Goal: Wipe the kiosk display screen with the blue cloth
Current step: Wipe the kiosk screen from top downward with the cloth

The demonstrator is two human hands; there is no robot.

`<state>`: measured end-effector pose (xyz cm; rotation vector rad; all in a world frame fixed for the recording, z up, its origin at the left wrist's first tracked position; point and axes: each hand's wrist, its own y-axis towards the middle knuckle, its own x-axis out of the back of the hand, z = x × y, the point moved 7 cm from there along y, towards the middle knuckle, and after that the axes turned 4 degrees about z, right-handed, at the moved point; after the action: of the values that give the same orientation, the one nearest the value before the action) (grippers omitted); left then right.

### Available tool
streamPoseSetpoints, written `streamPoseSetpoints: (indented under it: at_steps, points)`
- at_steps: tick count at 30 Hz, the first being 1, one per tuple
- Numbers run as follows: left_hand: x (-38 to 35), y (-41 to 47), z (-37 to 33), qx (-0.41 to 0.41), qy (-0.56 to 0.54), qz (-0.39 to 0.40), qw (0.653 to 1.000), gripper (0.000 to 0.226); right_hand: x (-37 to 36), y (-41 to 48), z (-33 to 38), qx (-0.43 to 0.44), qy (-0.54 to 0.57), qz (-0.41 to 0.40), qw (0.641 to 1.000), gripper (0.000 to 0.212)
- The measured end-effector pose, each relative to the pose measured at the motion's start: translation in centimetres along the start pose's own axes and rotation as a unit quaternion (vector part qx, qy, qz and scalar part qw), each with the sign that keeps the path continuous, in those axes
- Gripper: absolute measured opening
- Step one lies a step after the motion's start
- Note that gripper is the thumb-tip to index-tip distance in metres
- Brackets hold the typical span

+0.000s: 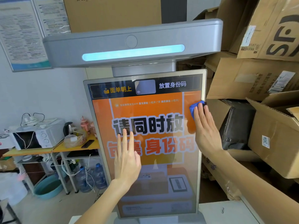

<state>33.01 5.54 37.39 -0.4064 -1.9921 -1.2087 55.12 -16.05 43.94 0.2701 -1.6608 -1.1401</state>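
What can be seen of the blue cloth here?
The blue cloth is small, fuzzy and bright blue, bunched under the flat right hand, which presses it against the screen. It sits at the screen's right edge, in the upper half, over the orange area. Only its top and left side show.
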Motion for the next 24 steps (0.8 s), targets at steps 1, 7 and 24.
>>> streamPoseSetpoints:
  at_steps: [1, 7, 24]
  points:
    - [0.1, -0.1, 0.1, -0.001, -0.003, -0.005, 1.000, 0.081, -0.4, -0.6, 0.1, -0.011, 0.008, -0.001, 1.000, 0.100]
    - [-0.7, -2.1, 1.2, 0.015, -0.005, -0.021, 1.000, 0.078, -5.0, -7.5, 1.1, -0.007, -0.030, 0.025, 0.999, 0.110]
    - [-1.3, -2.2, 9.9, 0.352, -0.318, -0.092, 0.876, 0.055, -4.8, -7.2, 3.6, 0.014, -0.005, 0.024, 1.000, 0.054]
